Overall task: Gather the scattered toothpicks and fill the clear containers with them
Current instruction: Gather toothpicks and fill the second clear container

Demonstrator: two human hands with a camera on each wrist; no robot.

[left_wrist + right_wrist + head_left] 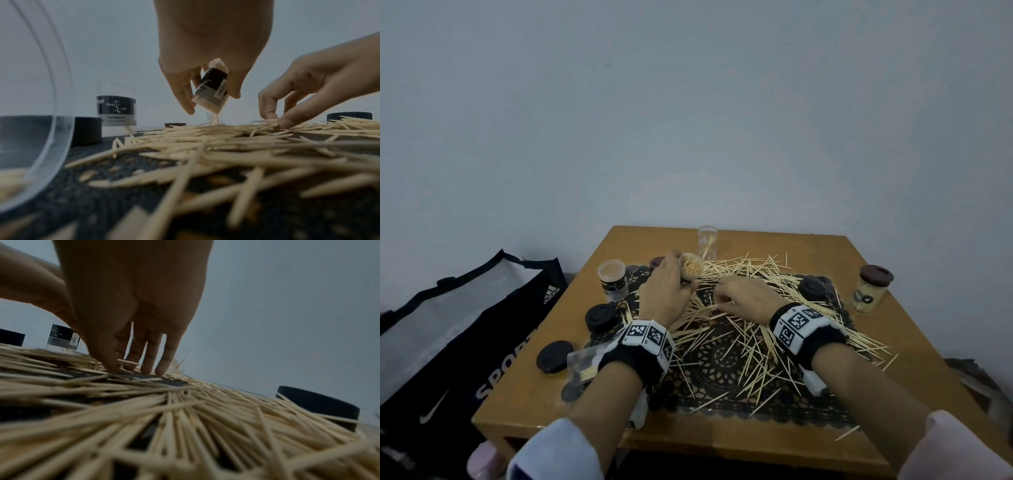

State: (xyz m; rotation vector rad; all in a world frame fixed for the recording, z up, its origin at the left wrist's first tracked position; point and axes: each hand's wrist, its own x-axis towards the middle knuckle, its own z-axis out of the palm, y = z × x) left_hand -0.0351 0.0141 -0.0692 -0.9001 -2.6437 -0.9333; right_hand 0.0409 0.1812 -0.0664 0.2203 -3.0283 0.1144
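Observation:
Many loose toothpicks (756,284) lie scattered over a dark lace mat (719,354) on the wooden table (914,308). My left hand (681,274) grips a clear container (691,268) packed with toothpicks and holds it tilted just above the pile; its black label (213,81) shows in the left wrist view. Right of it, my right hand (719,301) is down on the pile with curled fingers. Its thumb and fingers (112,360) pinch a few toothpicks (129,362).
A labelled clear container (613,279) stands at the left, and another (707,241) with a few toothpicks at the back. A capped full one (869,291) stands right. One container (582,361) lies under my left wrist. Black lids (601,317) (554,356) (812,287) sit around. A black bag (465,325) lies left of the table.

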